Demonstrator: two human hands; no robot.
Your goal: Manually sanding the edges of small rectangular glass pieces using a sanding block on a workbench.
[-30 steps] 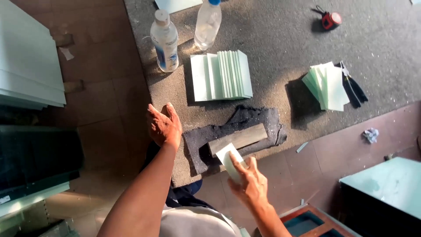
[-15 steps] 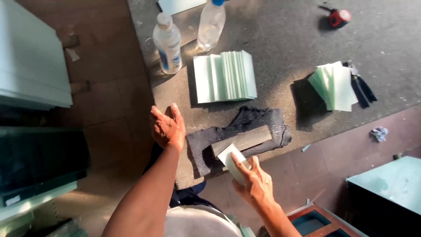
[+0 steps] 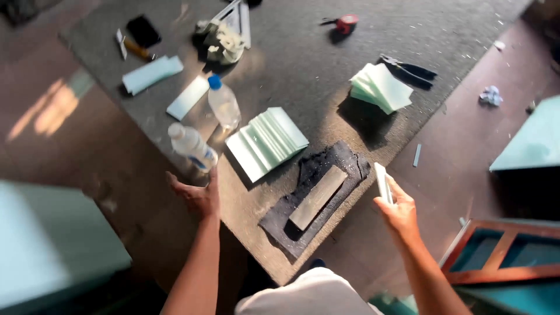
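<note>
Grey felt-covered worktable [image 3: 326, 52] stood over brown floor. Left hand [image 3: 198, 195], empty and spread, braced at table edge beside clear plastic bottle [image 3: 192, 147]. Fanned pale-green glass tiles [image 3: 267, 141]; grey sharpening stone [image 3: 318, 197] on black cloth [image 3: 291, 224], steadied. Right hand [image 3: 399, 211] gripped small pale glass tile [image 3: 382, 182], edge-up.

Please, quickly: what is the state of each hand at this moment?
Left hand: open, holding nothing, at the table edge.
Right hand: closed on a small pale glass piece.

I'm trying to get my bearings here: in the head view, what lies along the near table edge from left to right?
Open left hand → long grey stone bar on a black cloth → right hand gripping a small pale glass strip.
</note>
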